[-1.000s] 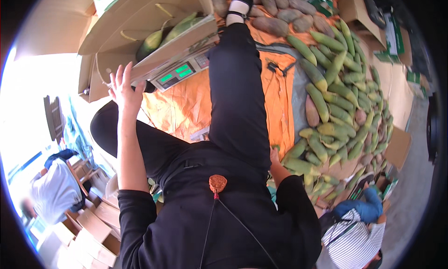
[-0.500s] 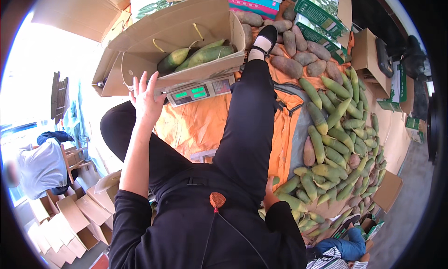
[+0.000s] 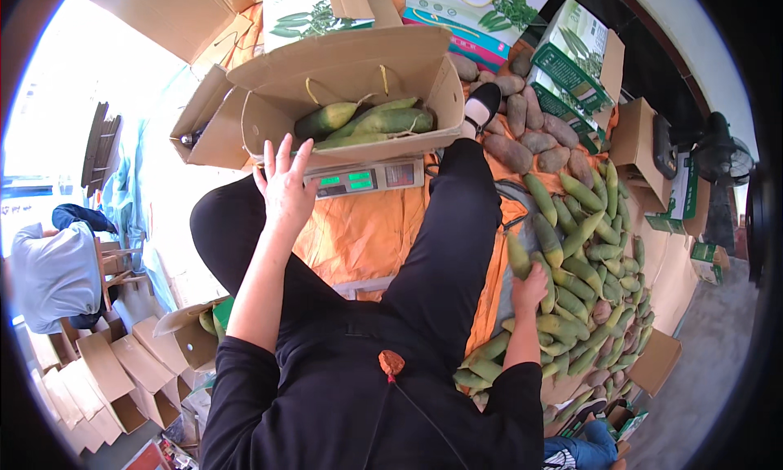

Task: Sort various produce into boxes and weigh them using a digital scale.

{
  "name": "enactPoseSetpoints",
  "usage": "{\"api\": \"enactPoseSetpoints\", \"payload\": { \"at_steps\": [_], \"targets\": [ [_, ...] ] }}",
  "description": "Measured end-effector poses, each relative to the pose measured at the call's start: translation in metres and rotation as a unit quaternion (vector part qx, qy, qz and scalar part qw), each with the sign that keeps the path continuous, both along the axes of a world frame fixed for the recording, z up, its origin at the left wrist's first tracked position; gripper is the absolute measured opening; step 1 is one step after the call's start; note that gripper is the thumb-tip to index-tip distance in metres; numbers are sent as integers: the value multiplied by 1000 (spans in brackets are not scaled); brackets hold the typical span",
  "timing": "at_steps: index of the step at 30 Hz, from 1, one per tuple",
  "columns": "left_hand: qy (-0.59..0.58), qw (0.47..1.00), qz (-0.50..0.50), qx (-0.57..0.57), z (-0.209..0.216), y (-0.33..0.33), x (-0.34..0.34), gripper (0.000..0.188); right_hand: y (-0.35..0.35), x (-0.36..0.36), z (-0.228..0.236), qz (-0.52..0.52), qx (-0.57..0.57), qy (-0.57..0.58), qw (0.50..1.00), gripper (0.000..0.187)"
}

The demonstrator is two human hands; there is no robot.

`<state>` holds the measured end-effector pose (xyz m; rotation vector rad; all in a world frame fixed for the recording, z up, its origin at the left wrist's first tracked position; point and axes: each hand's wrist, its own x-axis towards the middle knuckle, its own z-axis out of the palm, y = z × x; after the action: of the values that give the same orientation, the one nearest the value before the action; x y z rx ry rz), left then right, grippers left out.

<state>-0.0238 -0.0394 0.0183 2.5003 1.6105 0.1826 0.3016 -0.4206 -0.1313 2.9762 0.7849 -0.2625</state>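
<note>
My right hand [image 3: 531, 289] is wrapped round the lower end of a long green radish [image 3: 517, 255], held upright beside the pile of green radishes [image 3: 582, 276] on my right. My left hand [image 3: 287, 183] has its fingers spread at the near left edge of an open cardboard box [image 3: 351, 50]; whether the fingertips touch it I cannot tell. In the box lie several green radishes [image 3: 395, 121], and two yellow cord loops show on its raised flap. Under the box stands a digital scale [image 3: 400, 174] with lit green displays.
Reddish-brown roots [image 3: 507, 153] lie beyond my foot. Green-and-white cartons [image 3: 571, 54] stand at the far right, near a black fan [image 3: 723, 160]. An orange sheet [image 3: 351, 238] spreads between my legs. Empty boxes [image 3: 102, 380] and a person [image 3: 57, 274] are on the left; another person [image 3: 587, 447] is at lower right.
My right hand has risen from beside my hip, bringing a green radish up and forward. My left hand stays at the box edge, fingers still spread. The whole view has shifted a little.
</note>
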Motion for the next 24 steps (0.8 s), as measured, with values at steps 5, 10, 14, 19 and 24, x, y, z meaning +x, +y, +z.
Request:
{"api": "enactPoseSetpoints", "payload": {
  "at_steps": [5,10,14,19,24],
  "targets": [
    [-41,999,-17,0,2,-3,-7,69,88,33,88,40,201,-29,978,61],
    [-91,995,-41,12,2,-4,-12,60,189,13,186,228,350,-108,902,63],
    [-144,986,-67,45,-4,-1,-15,48,256,-19,233,298,359,-123,876,60],
    [-150,984,-68,65,-6,-2,-16,44,316,-57,240,399,322,-64,856,59],
    [-160,982,-75,72,-4,-1,-17,42,359,-92,211,470,254,-39,844,51]
  ]
}}
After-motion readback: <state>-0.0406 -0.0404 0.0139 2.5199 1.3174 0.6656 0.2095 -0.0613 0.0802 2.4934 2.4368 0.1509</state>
